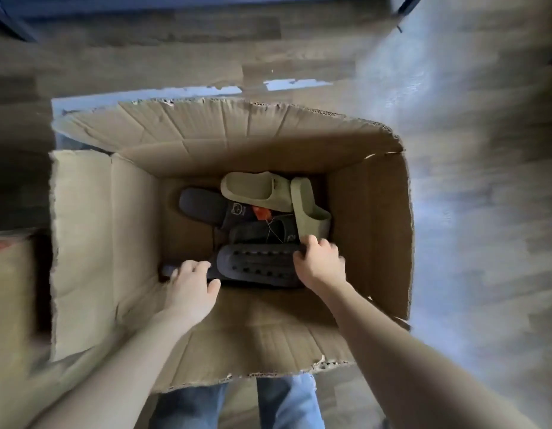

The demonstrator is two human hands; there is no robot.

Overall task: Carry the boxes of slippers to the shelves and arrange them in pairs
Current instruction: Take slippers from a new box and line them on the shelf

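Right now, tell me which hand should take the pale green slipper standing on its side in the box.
Right, probably. The right hand lies just below that pale green slipper, though it grips one end of the dark perforated slipper. The left hand is at that slipper's other end, farther away.

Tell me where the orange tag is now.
In the head view, the orange tag lies inside the cardboard box, between the pale green slipper and the dark slipper left of it.

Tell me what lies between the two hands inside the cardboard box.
In the head view, a dark grey rubber slipper with rows of holes spans the stretch between the left hand and the right hand, which grips its end.
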